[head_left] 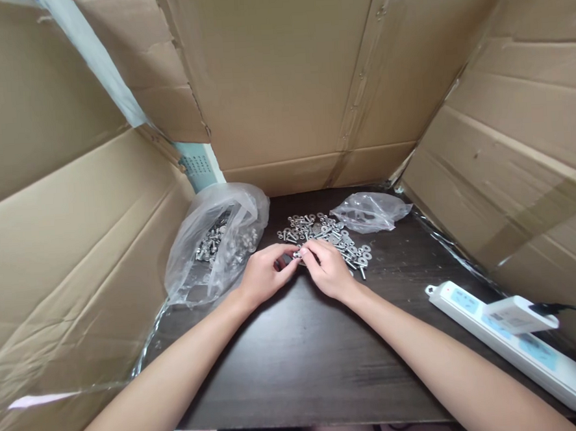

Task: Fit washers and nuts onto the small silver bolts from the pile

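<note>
My left hand [266,273] and my right hand [327,266] meet over the middle of the table, their fingertips closed on a small bolt [297,254]. It is shiny metal and looks as if it carries a nut or washer, though the fingers cover much of it. Just beyond my hands spreads a loose pile of bolts, nuts and flat washers [338,238], part of it hidden behind the right hand. To the left of my left hand lies a clear plastic bag [181,274] with many small metal fasteners [212,245] inside.
A smaller clear plastic bag [373,211] lies behind the pile, to the right. A white power strip [491,343] with a plugged-in white adapter [518,314] runs along the table's right side. Cardboard walls [284,79] enclose the dark table [297,371] at the back and sides.
</note>
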`<state>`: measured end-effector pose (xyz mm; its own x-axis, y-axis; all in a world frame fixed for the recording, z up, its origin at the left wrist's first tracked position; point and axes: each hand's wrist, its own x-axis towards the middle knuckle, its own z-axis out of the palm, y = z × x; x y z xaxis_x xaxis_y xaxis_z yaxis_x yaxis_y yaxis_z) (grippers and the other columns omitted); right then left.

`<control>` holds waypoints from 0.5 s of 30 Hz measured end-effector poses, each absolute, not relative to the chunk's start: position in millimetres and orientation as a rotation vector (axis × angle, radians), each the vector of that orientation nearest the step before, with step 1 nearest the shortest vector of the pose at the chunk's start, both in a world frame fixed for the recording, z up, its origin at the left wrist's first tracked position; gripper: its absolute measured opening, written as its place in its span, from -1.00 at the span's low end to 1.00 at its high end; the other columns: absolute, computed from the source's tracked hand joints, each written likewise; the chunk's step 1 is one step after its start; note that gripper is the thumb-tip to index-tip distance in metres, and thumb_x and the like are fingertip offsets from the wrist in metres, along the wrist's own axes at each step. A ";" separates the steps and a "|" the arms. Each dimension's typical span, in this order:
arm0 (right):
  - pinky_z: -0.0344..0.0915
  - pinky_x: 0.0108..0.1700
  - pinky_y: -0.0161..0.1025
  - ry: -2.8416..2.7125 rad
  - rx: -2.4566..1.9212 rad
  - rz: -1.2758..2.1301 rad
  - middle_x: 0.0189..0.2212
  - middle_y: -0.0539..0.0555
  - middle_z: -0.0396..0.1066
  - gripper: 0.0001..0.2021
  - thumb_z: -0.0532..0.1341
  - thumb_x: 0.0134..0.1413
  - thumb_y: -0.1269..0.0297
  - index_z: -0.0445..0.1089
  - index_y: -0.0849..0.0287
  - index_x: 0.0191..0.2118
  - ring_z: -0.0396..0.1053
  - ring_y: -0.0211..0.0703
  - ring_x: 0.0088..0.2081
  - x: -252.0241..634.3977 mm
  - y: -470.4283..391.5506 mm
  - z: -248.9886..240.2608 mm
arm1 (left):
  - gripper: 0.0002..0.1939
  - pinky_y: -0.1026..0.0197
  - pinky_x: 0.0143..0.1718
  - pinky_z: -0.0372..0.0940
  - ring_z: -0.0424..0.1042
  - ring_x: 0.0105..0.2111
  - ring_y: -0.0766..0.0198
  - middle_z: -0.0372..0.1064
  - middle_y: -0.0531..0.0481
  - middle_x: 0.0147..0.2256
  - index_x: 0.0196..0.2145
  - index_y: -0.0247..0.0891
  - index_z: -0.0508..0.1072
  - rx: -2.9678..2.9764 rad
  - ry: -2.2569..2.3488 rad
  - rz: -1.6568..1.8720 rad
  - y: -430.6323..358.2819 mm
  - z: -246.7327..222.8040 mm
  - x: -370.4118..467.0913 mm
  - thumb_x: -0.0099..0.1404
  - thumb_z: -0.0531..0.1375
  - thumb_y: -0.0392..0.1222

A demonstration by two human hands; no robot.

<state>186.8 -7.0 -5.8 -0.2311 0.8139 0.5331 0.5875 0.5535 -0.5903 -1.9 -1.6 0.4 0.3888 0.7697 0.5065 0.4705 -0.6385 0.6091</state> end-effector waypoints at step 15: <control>0.28 -0.22 -0.16 -1.901 -1.038 0.386 -0.34 0.05 0.39 -0.89 0.11 0.21 0.44 0.34 0.10 -0.22 0.37 -0.09 -0.30 187.1 -8.7 -4.5 | -0.79 0.31 -0.36 0.36 0.48 -0.43 0.35 0.62 -0.01 -0.22 -0.03 -0.21 0.60 2.291 1.127 1.107 -0.3 0.0 -2.9 0.40 0.28 -0.22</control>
